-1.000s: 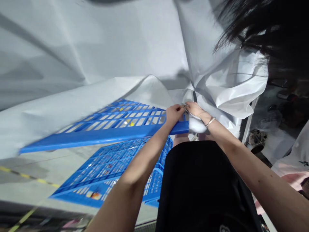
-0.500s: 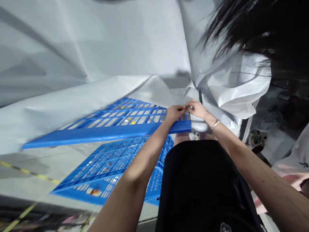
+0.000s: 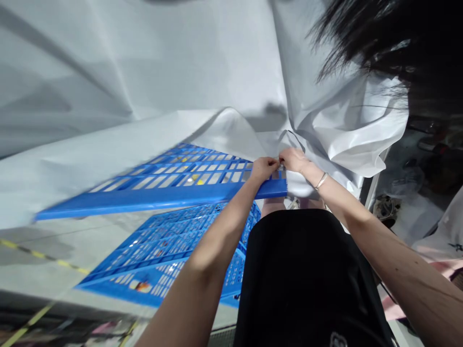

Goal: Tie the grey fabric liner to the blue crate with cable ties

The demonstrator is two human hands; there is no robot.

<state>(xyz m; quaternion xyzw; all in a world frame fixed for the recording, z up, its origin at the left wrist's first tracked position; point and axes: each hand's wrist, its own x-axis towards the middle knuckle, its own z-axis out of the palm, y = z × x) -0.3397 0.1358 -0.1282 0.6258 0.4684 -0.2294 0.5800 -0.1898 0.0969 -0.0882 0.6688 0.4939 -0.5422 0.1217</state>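
My left hand is closed in a pinch over the right end of a blue plastic grid panel. Right beside it my right hand, with a bracelet at the wrist, is also closed, its fingertips nearly meeting those of the left. What lies between the fingertips is too small to make out. White sheeting rises behind both hands, and a fold of it drapes over the far side of the panel. Small yellow bits show through the panel's openings.
Below the panel a blue slatted crate stands on the grey floor, which carries yellow-and-black tape. Dark hair hangs at the upper right. A person's white and pink clothing shows at the right edge.
My right hand has turned, with its fingers now curled more downward by the left fingertips. My left hand stays almost in place. The view has shifted slightly.
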